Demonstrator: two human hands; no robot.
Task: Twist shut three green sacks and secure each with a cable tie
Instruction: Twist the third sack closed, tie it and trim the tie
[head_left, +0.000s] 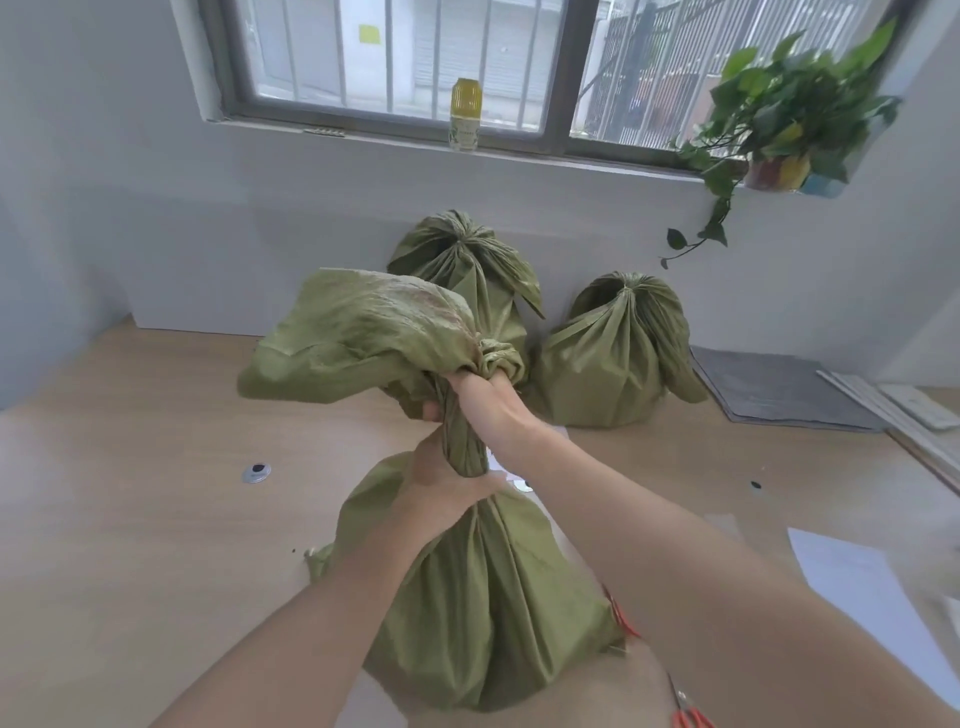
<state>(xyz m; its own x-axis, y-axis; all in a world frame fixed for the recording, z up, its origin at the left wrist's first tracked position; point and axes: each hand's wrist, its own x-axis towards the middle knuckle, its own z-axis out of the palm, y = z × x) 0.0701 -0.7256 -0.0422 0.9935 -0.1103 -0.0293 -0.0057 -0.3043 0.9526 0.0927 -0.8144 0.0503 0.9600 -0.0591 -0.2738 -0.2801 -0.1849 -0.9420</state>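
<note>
Clamping the twisted neck (460, 441) of the near sack (488, 597) at frame centre, my left hand (441, 493) pins its base so the twist holds, while my right hand (485, 400) grips higher, turning it; two gathered sacks (462, 270) wait behind on the surface (130, 493).

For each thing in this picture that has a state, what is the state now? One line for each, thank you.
Near sack: neck twisted, held by both hands, no tie visible.
Back left sack: gathered shut at the top.
Back right sack: gathered shut at the top.
Left hand: gripping the base of the twisted neck.
Right hand: gripping the neck higher up.
Bottle: upright on the sill.
Scissors: lying on the table, partly out of view.
</note>
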